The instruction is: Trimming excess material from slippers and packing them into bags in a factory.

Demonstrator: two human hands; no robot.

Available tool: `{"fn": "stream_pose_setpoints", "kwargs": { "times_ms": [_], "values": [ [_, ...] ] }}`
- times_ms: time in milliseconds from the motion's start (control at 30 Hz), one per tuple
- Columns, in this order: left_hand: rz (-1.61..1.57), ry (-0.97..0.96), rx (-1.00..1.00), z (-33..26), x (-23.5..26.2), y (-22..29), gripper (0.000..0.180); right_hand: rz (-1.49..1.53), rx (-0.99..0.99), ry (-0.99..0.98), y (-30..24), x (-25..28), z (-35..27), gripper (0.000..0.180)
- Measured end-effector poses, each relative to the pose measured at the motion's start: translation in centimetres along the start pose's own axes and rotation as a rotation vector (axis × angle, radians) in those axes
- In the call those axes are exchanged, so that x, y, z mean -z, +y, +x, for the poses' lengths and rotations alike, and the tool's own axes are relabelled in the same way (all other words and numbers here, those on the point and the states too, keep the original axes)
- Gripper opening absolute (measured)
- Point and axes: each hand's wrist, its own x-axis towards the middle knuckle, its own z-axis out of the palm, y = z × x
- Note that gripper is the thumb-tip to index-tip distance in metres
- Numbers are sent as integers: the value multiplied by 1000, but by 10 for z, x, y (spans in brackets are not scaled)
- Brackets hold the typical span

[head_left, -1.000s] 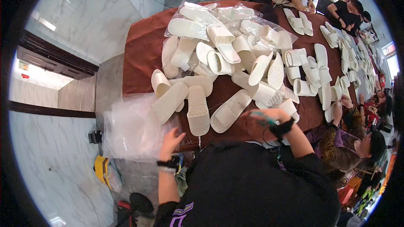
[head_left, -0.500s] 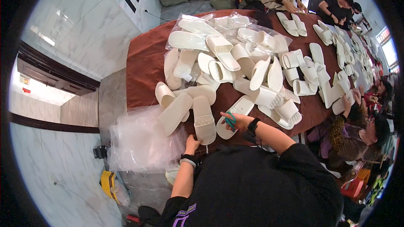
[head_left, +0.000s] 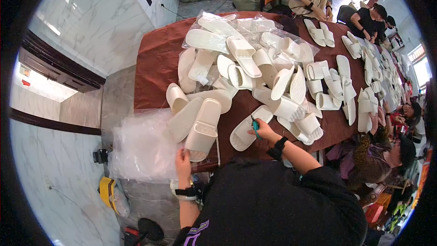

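Note:
At the table's near edge my left hand [head_left: 183,163] is closed on the near end of a white slipper [head_left: 204,130], which is tilted and looks raised over other slippers. My right hand [head_left: 265,132] is closed around teal-handled snips [head_left: 255,126], their dark tip pointing away from me. Under that hand lies a single white slipper [head_left: 242,140] on the brown cloth. A ribbed slipper sole [head_left: 182,120] shows just left of the held one. Beside my left hand is a stack of clear plastic bags [head_left: 143,150]. My left fingertips are partly hidden by the slipper's edge.
A heap of white slippers [head_left: 243,54], some in clear plastic, covers the middle of the brown-clothed table [head_left: 157,59]. Paired slippers [head_left: 318,33] stand farther right. Other people work along the far and right sides. A yellow package [head_left: 107,193] sits on the floor at left.
My left hand has moved left with the slipper, which now leans and appears higher. The snips in my right hand have turned so the tip points away; that hand has shifted slightly right.

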Motion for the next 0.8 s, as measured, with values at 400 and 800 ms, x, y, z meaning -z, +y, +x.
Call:
{"fn": "stream_pose_setpoints", "kwargs": {
  "times_ms": [400,800],
  "values": [
    [-518,441,-182,1,74,110,25,1333,454,-146,-82,132,-86,52],
    [-584,-171,-25,-1,-41,142,21,1462,298,-249,-98,120,-106,52]
  ]
}}
